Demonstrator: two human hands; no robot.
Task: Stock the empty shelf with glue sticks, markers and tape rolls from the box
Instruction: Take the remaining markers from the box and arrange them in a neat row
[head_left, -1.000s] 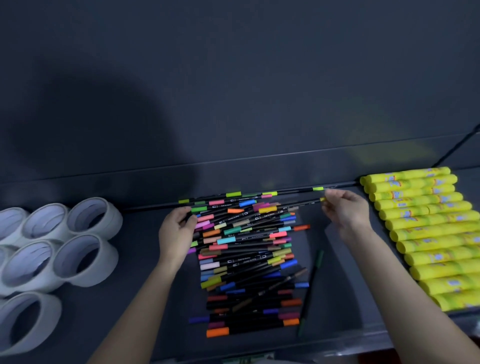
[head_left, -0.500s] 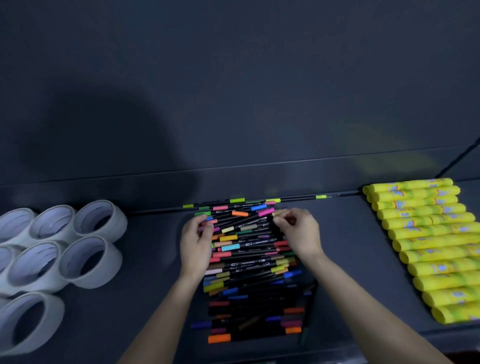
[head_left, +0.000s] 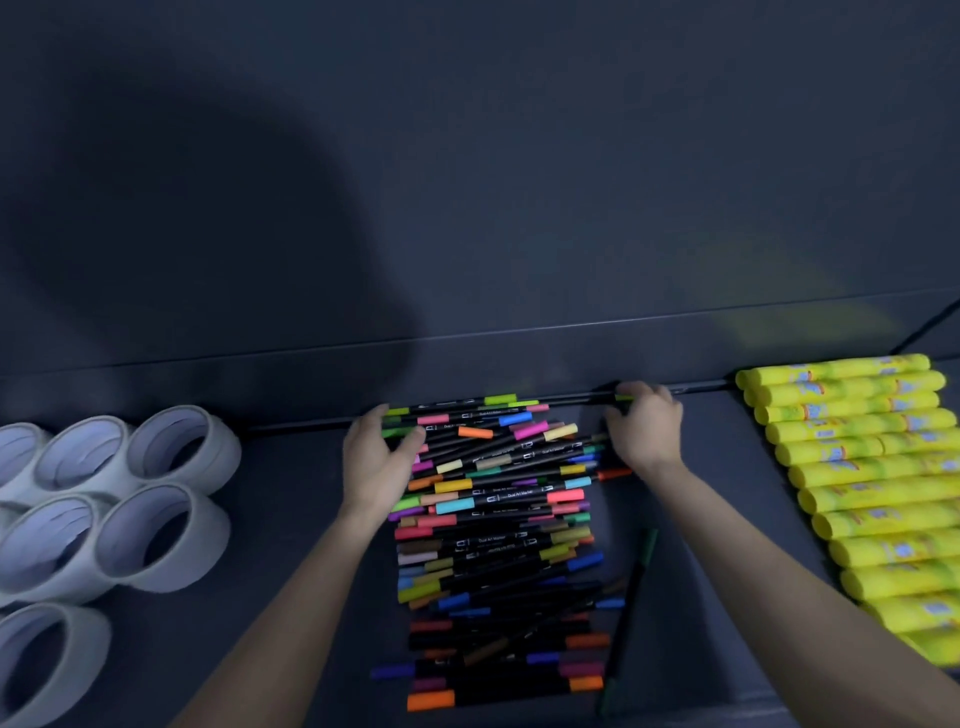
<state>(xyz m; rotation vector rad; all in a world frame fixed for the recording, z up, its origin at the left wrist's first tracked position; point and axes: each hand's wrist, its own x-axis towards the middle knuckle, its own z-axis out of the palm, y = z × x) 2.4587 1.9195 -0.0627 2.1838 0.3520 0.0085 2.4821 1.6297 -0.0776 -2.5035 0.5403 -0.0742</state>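
A heap of black markers with coloured caps lies crosswise in the middle of the dark shelf. My left hand is at the left ends of the topmost markers, thumb and fingers curled round them. My right hand is at the pile's back right corner, its fingers curled on a black marker with a lime band that lies along the back wall. Yellow glue sticks lie in a row on the right. White tape rolls stand grouped on the left.
A single dark green marker lies lengthwise just right of the pile. The shelf's back wall rises right behind the markers. Strips of bare shelf separate the pile from the tape rolls and from the glue sticks.
My right hand has moved from the top middle of the pile out to its back right corner, onto the marker by the wall. My left hand shifted slightly back and left.
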